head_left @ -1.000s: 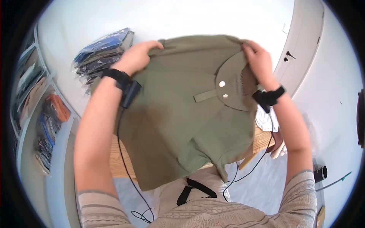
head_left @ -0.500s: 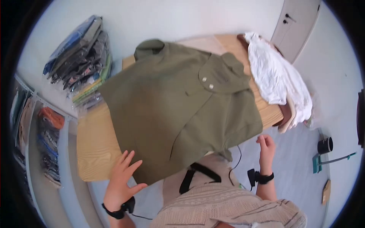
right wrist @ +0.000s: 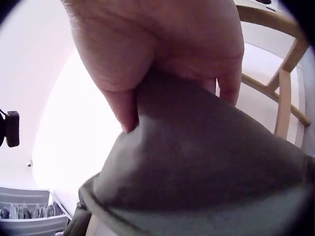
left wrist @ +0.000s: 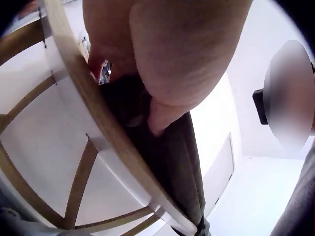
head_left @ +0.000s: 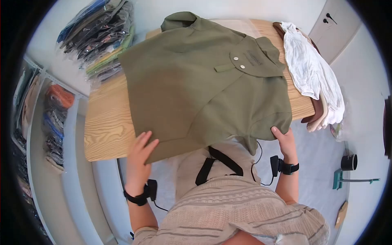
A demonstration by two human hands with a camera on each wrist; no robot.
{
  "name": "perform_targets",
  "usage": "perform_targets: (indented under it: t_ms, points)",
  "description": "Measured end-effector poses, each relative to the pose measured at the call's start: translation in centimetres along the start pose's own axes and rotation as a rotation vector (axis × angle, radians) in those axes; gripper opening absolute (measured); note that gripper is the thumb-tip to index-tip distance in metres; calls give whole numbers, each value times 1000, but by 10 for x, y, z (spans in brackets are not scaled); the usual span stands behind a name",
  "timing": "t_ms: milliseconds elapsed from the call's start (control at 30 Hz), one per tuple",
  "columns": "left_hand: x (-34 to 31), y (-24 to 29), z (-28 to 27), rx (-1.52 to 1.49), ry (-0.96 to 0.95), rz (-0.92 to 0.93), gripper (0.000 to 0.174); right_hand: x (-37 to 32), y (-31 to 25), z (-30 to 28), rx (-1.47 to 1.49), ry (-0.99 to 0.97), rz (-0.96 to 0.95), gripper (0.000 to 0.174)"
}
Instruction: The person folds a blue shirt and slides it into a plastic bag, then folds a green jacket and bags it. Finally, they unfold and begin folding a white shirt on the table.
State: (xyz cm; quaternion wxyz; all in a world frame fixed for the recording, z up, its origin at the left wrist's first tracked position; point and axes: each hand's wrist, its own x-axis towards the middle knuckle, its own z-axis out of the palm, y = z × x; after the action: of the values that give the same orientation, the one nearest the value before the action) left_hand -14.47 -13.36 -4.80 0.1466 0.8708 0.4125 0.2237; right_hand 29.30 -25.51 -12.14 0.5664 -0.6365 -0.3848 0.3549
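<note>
An olive-green garment (head_left: 171,90) lies spread out, its lower edge hanging over the near side of the table. Two pale snaps (head_left: 239,63) and dark lettering show on its rounded flap. At its lower left corner the left hand (head_left: 139,163) rests on the cloth with fingers extended; the left wrist view shows its thumb (left wrist: 165,115) against the dark cloth. The right hand (head_left: 287,147) grips the lower right edge, thumb on top. From the right wrist, the cloth (right wrist: 187,147) runs between thumb and fingers, and some fingertips are hidden behind it.
The wooden table (head_left: 104,134) carries bagged clothes (head_left: 108,45) at the back left and white clothing (head_left: 304,69) at the right, hanging over the edge. Shelves (head_left: 67,139) stand left. A black cable (head_left: 260,153) hangs near the person's front.
The garment has come down from the raised hands onto the table. The left hand let go of its upper edge and moved to the lower left; the right hand has taken hold lower right.
</note>
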Motion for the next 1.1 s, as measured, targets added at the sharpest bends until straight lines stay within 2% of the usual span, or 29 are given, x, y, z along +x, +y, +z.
perform_targets:
  t_ms: [33,100,133,167,200,233,300,333,400,433,500,600,733,800,833,900,933,967,1033,1067,1100]
  points:
    - [3,-1,-8,-9,2,8,53,-1,-7,-4,-7,9,-3,47]
    - [9,0,-28,57,132,39,47,-6,-31,-9,11,15,-109,48]
    - [8,-2,-35,50,134,41,47,-10,-41,-8,78,20,-188,51]
    - [7,-5,-42,27,253,57,44,-15,-49,-9,72,22,-186,51]
    - [5,-8,-47,6,372,73,40,-19,-55,-10,126,-75,-285,53]
    - [3,-13,-48,4,372,78,40,-21,-59,-11,181,-171,-387,54]
    - [-4,-20,-46,-26,446,12,34,-25,-67,-7,171,-226,-359,54]
    - [-6,-22,-43,-28,447,24,34,-25,-75,4,20,-271,-286,51]
    - [-11,-25,-31,-3,198,-132,33,-20,-80,13,-201,-333,-175,43]
    - [-13,-29,-26,-9,196,-125,33,-16,-78,8,-205,-325,-174,43]
    - [-18,-36,-17,32,180,-61,37,-12,-73,-8,-412,-495,-1,36]
    - [-24,-38,-17,23,156,-78,45,-10,-72,-23,-311,-542,-35,32]
    - [-29,-35,-18,33,200,-139,53,-7,-53,-33,-255,-480,-28,31]
    - [-35,-39,-19,45,161,-190,58,-2,-36,-39,-315,-118,143,20]
    - [-37,-42,-19,42,155,-189,58,-1,-31,-37,-316,-115,148,20]
    - [-40,-47,-19,152,99,-179,62,2,-27,-29,-243,414,-162,11]
    - [-41,-49,-19,150,95,-175,62,3,-32,-28,-482,487,-322,19]
    - [-41,-51,-19,186,89,-158,64,5,-39,-27,-483,493,-318,19]
    - [-42,-56,-19,220,80,-132,66,13,-63,-22,-901,298,-742,40]
    - [-43,-60,-19,270,57,-120,68,18,-68,-24,-903,306,-737,40]
    - [-44,-63,-19,319,35,-109,70,24,-73,-26,-997,123,-757,48]
